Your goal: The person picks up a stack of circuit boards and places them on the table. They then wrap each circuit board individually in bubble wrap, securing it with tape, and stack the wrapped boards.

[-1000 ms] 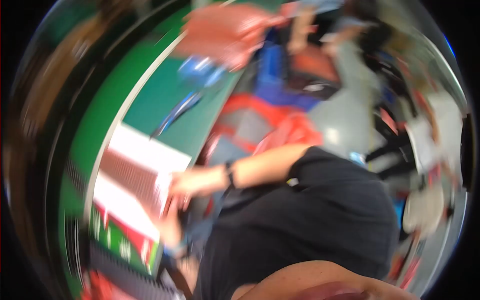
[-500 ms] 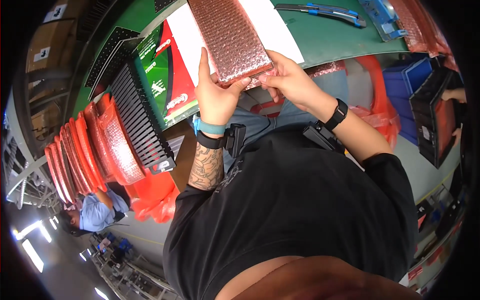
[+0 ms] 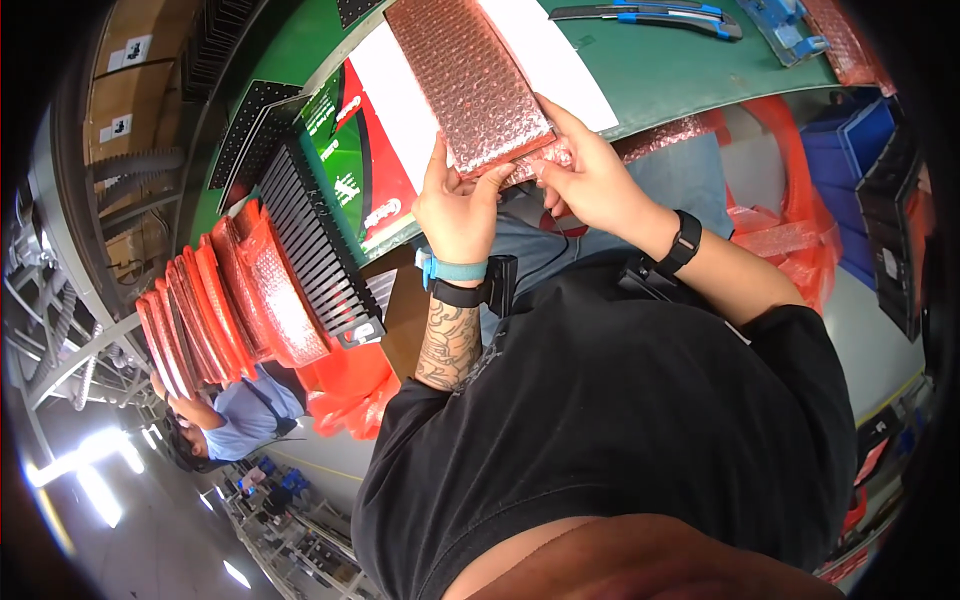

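A pinkish-red bubble-wrap pouch (image 3: 468, 85) lies lengthwise over a white sheet (image 3: 555, 65) at the table's near edge. Its near end juts over that edge, between my hands. My left hand (image 3: 460, 212) grips the near left corner, thumb on top and fingers partly hidden underneath. My right hand (image 3: 596, 182) is closed at the near right corner, pinching a loose bubble-wrap flap (image 3: 545, 160) that sticks out of the end. What is inside the pouch is hidden.
Left of me a black slotted rack (image 3: 312, 238) holds several red bubble-wrap pouches (image 3: 272, 285). On the green tabletop (image 3: 680, 75) lie a blue-black utility knife (image 3: 665, 18) and a blue tool (image 3: 785, 32). Blue bins (image 3: 838, 140) stand right. A person in blue (image 3: 245, 412) is at far left.
The whole view has shifted slightly, so things sit further right. More of the loose flap shows at the pouch's near end between my hands. Both hands keep their hold.
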The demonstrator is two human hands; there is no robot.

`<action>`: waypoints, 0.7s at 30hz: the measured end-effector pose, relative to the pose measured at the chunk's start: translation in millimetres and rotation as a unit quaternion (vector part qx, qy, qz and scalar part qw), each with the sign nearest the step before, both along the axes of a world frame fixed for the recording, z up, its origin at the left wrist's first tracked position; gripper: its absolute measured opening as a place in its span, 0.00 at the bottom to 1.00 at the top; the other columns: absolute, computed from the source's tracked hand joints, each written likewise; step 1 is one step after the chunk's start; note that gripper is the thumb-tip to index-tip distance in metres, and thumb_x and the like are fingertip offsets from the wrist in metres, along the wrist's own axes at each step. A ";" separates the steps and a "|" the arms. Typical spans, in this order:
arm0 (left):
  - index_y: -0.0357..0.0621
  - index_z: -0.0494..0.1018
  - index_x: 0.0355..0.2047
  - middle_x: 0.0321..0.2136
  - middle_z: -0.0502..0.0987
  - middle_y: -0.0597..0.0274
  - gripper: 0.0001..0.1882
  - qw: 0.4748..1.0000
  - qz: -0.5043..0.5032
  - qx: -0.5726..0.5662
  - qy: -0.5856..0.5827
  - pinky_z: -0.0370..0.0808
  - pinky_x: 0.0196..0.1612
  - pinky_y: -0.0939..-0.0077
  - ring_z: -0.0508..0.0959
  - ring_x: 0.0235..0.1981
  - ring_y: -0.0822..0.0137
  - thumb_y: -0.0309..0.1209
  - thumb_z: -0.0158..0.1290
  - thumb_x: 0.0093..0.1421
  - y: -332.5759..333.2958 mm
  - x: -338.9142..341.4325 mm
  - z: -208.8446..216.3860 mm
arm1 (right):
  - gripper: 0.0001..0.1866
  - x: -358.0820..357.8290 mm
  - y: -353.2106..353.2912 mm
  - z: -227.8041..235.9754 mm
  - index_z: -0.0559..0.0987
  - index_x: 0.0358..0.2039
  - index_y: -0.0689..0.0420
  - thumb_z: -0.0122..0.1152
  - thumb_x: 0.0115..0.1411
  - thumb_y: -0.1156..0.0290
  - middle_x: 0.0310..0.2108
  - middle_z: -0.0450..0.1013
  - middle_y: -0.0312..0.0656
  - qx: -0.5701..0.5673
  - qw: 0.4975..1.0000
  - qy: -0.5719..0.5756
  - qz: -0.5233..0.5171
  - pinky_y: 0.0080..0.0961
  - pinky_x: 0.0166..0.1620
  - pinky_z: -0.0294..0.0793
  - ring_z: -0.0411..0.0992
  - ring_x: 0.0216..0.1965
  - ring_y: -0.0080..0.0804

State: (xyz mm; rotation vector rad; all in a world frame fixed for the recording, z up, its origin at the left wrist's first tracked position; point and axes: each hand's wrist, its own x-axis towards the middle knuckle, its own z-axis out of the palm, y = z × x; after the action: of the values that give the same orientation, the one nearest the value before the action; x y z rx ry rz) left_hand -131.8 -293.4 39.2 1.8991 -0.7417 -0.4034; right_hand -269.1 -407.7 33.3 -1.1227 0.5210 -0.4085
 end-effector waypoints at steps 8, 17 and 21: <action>0.32 0.73 0.56 0.23 0.80 0.54 0.37 0.973 0.002 0.042 -0.228 0.75 0.24 0.79 0.77 0.16 0.73 0.30 0.74 0.45 0.1 0.5 5.8 | 0.37 -1.4 -4.3 -6.1 0.50 0.72 0.56 0.50 0.66 0.82 0.31 0.72 0.37 0.015 1.000 0.016 0.013 0.17 0.24 0.75 0.71 0.22 0.18; 0.39 0.78 0.52 0.18 0.75 0.61 0.34 0.957 -0.055 0.040 -0.283 0.70 0.21 0.78 0.72 0.15 0.73 0.29 0.74 0.43 2.3 6.8 -2.1 | 0.36 -1.1 -3.6 -8.4 0.51 0.71 0.56 0.51 0.66 0.82 0.29 0.73 0.39 0.089 0.996 -0.019 0.019 0.19 0.24 0.77 0.73 0.22 0.22; 0.41 0.80 0.50 0.20 0.74 0.62 0.31 0.962 -0.052 0.082 -0.257 0.71 0.23 0.79 0.73 0.19 0.73 0.30 0.74 0.43 5.8 10.1 0.6 | 0.36 -0.5 7.7 -13.0 0.50 0.70 0.56 0.52 0.66 0.82 0.29 0.74 0.41 0.049 0.998 -0.020 -0.021 0.22 0.24 0.78 0.74 0.21 0.24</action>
State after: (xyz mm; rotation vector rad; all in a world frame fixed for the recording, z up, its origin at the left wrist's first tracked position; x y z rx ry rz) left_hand -121.6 -287.5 39.8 2.1553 -1.1816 -0.0261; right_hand -269.6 -400.0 20.3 -1.0098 0.5250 -0.4359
